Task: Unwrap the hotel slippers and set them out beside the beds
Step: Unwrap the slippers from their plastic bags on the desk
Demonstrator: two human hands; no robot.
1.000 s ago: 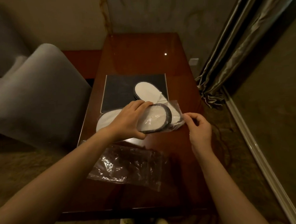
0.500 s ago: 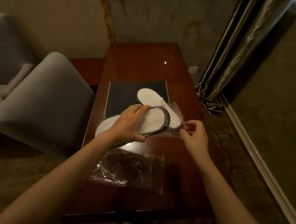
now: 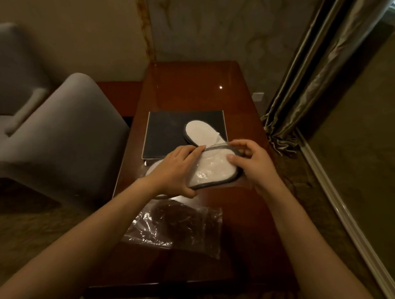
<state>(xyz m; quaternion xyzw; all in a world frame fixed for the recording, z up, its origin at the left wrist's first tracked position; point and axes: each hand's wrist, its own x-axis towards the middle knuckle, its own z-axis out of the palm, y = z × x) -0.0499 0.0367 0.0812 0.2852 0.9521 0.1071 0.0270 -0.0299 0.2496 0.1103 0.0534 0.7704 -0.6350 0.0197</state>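
Observation:
A white slipper pack with a dark rim (image 3: 213, 171), still in clear plastic wrap, is held above the wooden table (image 3: 188, 85). My left hand (image 3: 174, 171) grips its left end, thumb underneath. My right hand (image 3: 254, 163) pinches the wrap at its right end. An unwrapped white slipper (image 3: 200, 134) lies on a black mat (image 3: 165, 134) just behind. Another white slipper (image 3: 152, 169) shows partly under my left wrist. An empty clear plastic bag (image 3: 176, 227) lies crumpled on the table in front of my hands.
A grey armchair (image 3: 59, 139) stands close to the table's left side. A grey-gold curtain (image 3: 309, 73) hangs at the right, with carpeted floor (image 3: 364, 139) beyond it. The wall is right behind the table. My feet show at the bottom edge.
My right hand has moved left and up from the wrap's loose edge onto the right end of the wrapped slipper pack. My left hand keeps its hold. The camera has tilted slightly.

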